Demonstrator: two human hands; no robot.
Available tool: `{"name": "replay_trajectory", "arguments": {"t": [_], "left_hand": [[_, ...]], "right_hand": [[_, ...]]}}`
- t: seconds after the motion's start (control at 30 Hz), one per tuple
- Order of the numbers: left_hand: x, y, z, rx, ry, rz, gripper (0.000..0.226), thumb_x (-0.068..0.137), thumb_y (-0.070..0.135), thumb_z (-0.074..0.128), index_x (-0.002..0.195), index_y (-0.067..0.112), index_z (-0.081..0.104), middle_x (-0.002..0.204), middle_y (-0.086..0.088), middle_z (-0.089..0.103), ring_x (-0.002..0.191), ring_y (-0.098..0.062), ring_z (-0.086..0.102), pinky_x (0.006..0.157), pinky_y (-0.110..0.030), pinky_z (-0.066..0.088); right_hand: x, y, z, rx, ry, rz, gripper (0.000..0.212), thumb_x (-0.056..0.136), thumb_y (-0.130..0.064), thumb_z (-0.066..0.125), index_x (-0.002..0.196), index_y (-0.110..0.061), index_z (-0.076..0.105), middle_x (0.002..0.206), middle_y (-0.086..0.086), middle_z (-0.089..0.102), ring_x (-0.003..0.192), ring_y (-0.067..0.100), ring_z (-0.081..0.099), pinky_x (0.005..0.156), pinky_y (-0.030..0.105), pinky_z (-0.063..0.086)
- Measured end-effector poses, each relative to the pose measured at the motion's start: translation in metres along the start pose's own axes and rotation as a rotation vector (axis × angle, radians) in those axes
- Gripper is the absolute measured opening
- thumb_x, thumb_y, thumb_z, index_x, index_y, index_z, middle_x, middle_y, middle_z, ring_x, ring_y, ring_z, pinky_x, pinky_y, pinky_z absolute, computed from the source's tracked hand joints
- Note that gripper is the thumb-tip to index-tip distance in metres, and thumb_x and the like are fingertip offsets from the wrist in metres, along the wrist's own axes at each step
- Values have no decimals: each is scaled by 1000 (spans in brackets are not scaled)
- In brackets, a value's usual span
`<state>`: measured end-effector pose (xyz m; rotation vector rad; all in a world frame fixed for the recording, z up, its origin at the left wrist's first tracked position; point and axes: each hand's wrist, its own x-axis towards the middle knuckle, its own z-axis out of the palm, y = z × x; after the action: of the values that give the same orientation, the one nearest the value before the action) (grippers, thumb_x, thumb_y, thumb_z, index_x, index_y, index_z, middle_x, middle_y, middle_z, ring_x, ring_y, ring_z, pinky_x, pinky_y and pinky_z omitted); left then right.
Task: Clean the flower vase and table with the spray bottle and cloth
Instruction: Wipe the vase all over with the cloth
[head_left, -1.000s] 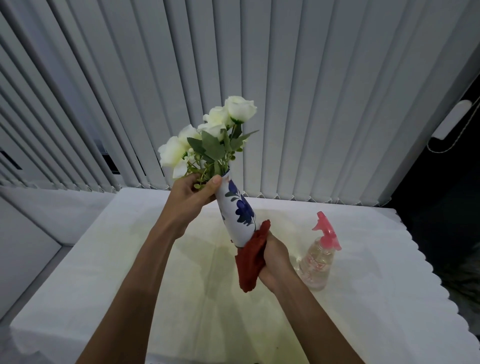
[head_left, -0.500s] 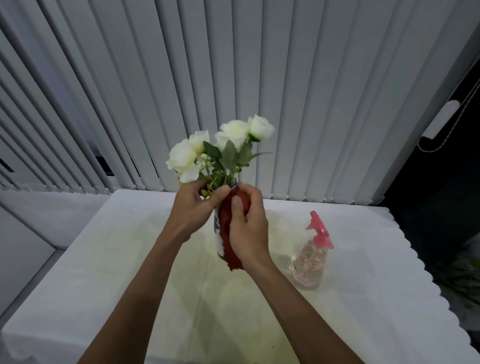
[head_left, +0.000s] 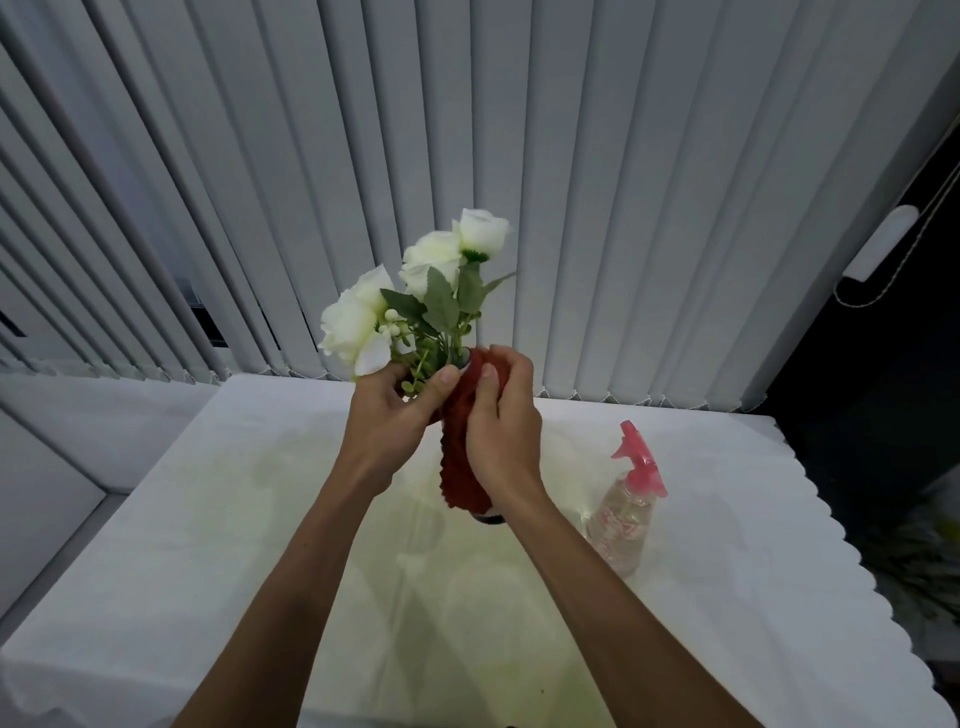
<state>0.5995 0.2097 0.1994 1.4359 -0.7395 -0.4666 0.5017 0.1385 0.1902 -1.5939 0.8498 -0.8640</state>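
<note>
My left hand (head_left: 389, 415) grips the neck of the flower vase (head_left: 488, 517), just under the white roses (head_left: 410, 291). Almost all of the vase is hidden; only a sliver of its base shows below the cloth. My right hand (head_left: 501, 431) presses a red cloth (head_left: 460, 447) around the vase, covering it from rim to near the base. The vase is held roughly upright above the white table (head_left: 208, 519). A clear spray bottle with a pink trigger head (head_left: 626, 506) stands on the table to the right, untouched.
Grey vertical blinds (head_left: 571, 182) hang right behind the table's far edge. The tablecloth has a scalloped right edge (head_left: 831, 551), with dark floor beyond. A low ledge runs along the left.
My right hand slid the red cloth from the vase's base up to its rim and now wraps the body. The vase went from tilted to roughly upright.
</note>
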Motion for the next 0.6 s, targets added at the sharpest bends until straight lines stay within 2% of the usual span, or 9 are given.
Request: {"name": "replay_trajectory", "arguments": {"t": [0.03,0.1,0.2,0.27,0.37,0.43,0.47,0.53,0.6], "left_hand": [[-1,2,-1,-29,-14,7,29,84,32,74,109,19,74,112,-4,77,108,-23,72,81,-36,63],[0,3,-5,-51,-37,18,23,83,28,72,106,24,72,112,-2,77,107,-21,72,76,-29,61],[1,3,-10,-26,-66,5,17,90,21,68,106,25,71,112,0,76,106,-20,73,74,-28,61],[1,2,-10,0,-75,2,18,91,21,68,108,20,71,112,-4,76,106,-22,73,75,-30,62],[1,3,-7,35,-109,26,25,88,28,71,110,16,73,110,-8,77,106,-27,72,80,-37,63],[2,8,-7,22,-123,36,30,83,31,71,110,17,72,109,-5,77,105,-24,73,83,-39,62],[4,12,-8,8,-126,41,29,83,29,70,109,18,71,108,-1,78,103,-20,74,82,-37,63],[10,21,-12,-14,-121,54,19,89,21,67,107,21,70,104,8,77,99,-13,74,80,-33,63],[14,27,-18,4,-119,77,17,94,15,63,108,22,69,104,10,77,98,-11,74,79,-33,63]], "right_hand": [[3,4,-2,-35,-3,28,25,111,-31,38,130,-24,53,100,-16,64,90,6,63,82,26,49],[13,18,-8,-34,-49,209,24,106,-36,45,120,-23,61,106,-6,69,99,17,66,91,35,53],[16,29,-15,48,-143,487,23,99,-34,53,112,-19,66,112,8,75,103,27,71,99,48,58],[14,21,-14,96,-124,453,20,100,-30,54,111,-20,67,110,5,75,103,25,71,98,46,58],[11,3,-12,169,-89,280,19,106,-30,49,115,-27,65,105,-11,68,100,6,65,91,33,55],[8,4,-12,135,-79,227,19,107,-35,46,113,-31,64,101,-17,66,96,-1,62,86,28,53],[6,12,-12,101,-74,237,20,106,-39,46,111,-32,64,100,-17,67,95,1,63,87,30,53],[3,33,-17,125,-58,395,24,99,-45,51,107,-31,68,104,-7,74,98,14,69,93,39,58],[0,52,-20,269,-99,637,34,91,-43,58,110,-20,76,111,10,79,99,32,75,90,48,62]]}}
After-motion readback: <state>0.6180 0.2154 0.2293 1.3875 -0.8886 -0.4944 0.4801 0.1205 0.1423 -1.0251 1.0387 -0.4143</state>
